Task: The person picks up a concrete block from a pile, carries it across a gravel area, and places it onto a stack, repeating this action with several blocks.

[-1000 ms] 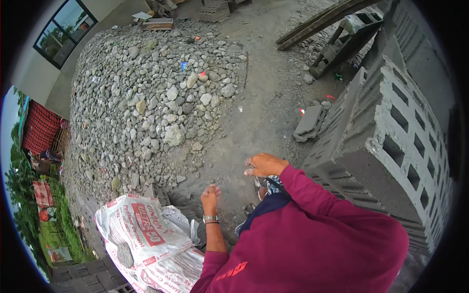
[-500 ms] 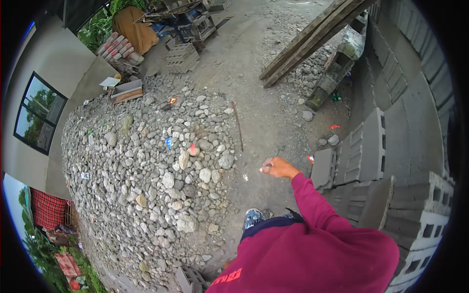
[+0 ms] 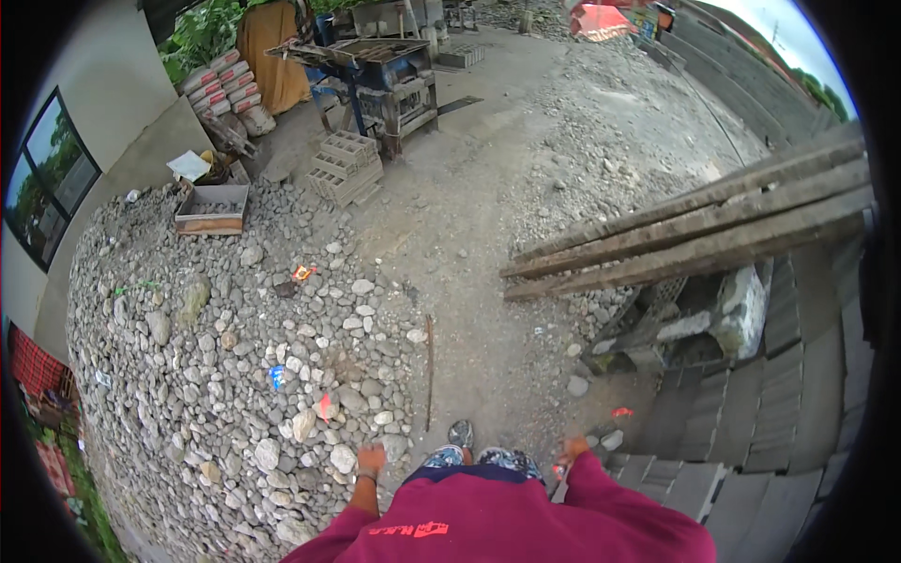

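Nearest, a maroon shirt (image 3: 563, 525), with patterned shorts (image 3: 511, 462) and a shoe (image 3: 461, 433) past its hem, just right of the near corner of the stone pile (image 3: 206, 413). Left hand (image 3: 371, 459) against that same near right corner of the pile, a band at the wrist; fingers too small to read, so cannot tell whether open, closed or gripping. Right hand (image 3: 573, 448) well apart from the pile, out to its right, near grey blocks (image 3: 648, 479) laid close together; fingers equally unclear, cannot tell whether bare or round anything. Farther right of the pile, a red wrapper (image 3: 623, 412) on the ground. In the pile's right half, a red scrap (image 3: 325, 406) and a blue scrap (image 3: 277, 377) among pale and grey stones. Along its right edge, a thin stick (image 3: 429, 371). Well right of the pile, long wooden planks (image 3: 694, 225), side by side and sloping. Left of the pile, a dark-framed window (image 3: 52, 174). At its back edge, a shallow wooden box (image 3: 213, 223); behind its right half, stacked hollow blocks (image 3: 345, 167), then a cluttered tabletop (image 3: 380, 52). Behind its left half, piled sacks (image 3: 223, 89) beside a brown cloth (image 3: 272, 56). Farthest, beyond the pile and to its right, a red canopy (image 3: 601, 21).
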Demonstrator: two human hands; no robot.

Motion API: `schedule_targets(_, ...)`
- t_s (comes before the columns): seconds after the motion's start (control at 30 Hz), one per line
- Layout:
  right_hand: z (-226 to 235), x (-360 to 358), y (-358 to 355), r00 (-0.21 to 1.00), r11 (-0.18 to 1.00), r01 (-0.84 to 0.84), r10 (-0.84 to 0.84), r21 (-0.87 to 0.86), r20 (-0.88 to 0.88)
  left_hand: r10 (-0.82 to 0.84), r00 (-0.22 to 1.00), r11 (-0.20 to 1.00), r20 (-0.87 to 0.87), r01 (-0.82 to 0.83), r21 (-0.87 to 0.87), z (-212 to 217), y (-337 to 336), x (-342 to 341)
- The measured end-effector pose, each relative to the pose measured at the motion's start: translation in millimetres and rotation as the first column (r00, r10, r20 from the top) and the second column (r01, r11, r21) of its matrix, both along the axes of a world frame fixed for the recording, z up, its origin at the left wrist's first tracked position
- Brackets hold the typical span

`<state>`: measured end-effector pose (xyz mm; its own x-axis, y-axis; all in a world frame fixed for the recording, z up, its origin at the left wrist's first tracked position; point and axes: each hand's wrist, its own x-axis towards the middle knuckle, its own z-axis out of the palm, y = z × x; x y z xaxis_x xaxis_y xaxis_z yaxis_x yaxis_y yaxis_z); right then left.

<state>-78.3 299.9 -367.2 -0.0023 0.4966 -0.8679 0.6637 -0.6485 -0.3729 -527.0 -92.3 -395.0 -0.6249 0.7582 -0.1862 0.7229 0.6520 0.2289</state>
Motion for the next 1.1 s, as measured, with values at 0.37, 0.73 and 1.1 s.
schedule_targets(0.37,26.0,-119.5,224.0,0.988,0.99,0.081,-0.095,-0.116,-0.12,0.288,0.784,0.884,0.55,-0.439,0.162,25.1,531.1,-207.5)
schedule_targets(0.73,103.9,-357.8,742.2,0.971,0.957,-0.222,0.234,0.184,-0.044,0.621,0.532,0.636,0.576,-0.771,0.026,71.2,744.4,-347.8)
schedule_targets(1.1,137.3,-706.5,1136.7,0.881,0.827,-0.33,0.443,0.455,-0.167,0.268,0.901,0.905,0.342,-0.114,-0.41,10.5,960.1,-493.6)
